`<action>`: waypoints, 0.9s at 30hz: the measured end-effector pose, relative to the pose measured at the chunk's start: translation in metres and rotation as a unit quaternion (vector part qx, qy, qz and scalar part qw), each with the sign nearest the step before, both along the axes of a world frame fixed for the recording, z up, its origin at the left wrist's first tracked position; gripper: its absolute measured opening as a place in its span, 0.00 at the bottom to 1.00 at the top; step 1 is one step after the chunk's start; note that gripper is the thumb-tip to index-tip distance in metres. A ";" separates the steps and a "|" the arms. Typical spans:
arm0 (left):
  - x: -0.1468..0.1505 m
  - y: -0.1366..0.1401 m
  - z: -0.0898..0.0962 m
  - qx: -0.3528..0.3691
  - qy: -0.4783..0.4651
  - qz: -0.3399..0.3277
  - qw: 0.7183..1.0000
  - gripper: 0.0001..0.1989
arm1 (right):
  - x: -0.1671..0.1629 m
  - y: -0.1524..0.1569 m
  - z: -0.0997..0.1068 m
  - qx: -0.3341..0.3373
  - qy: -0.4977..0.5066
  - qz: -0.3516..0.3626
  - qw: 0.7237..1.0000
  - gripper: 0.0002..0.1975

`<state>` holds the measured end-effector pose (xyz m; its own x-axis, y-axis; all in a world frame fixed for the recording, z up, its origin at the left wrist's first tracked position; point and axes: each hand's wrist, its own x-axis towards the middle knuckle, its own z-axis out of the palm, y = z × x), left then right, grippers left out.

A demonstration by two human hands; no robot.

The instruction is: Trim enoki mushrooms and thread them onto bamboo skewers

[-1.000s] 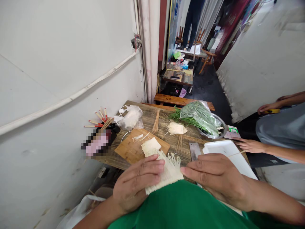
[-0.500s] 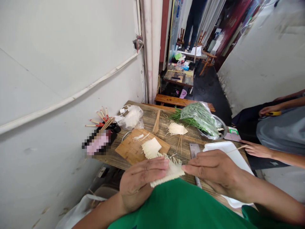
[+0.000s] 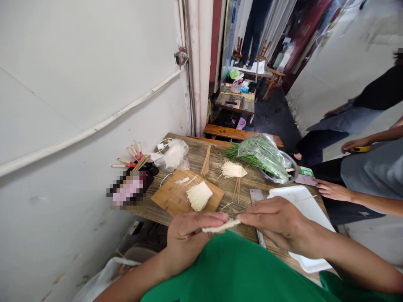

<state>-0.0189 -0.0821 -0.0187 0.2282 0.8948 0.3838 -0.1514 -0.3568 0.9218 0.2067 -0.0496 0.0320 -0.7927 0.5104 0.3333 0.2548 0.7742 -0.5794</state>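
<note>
Pressed between the fingers and thumb of my left hand (image 3: pixel 195 235) is a pale sheet of tofu skin (image 3: pixel 222 227), seen nearly edge-on. My right hand (image 3: pixel 278 224) pinches a thin bamboo skewer (image 3: pixel 306 199), whose tail sticks out behind the hand over a white tray. The right fingertips touch the sheet's right end, and the skewer's front part is hidden there. Beyond my left hand, a fringed piece of tofu skin (image 3: pixel 199 195) lies on the wooden cutting board (image 3: pixel 171 195). A cleaver (image 3: pixel 257 196) lies partly under my right hand.
Farther back are another fringed piece (image 3: pixel 233 170), bundled skewers (image 3: pixel 206 160), a plastic bag (image 3: pixel 174 154) and bagged green vegetables (image 3: pixel 262 155) in a metal bowl. The white tray (image 3: pixel 291 192) is at right. A co-worker's hand (image 3: pixel 333 190) rests beside the table's right edge.
The sheet in my left hand has turned from broad side to nearly edge-on. The skewer's tail behind my right hand has shifted left. Another person in dark clothes has come into view at right.
</note>
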 end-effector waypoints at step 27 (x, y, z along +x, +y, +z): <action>0.004 0.010 -0.016 -0.238 -0.006 0.093 0.967 0.07 | -0.009 0.010 -0.005 -0.100 0.008 -0.079 0.992 0.14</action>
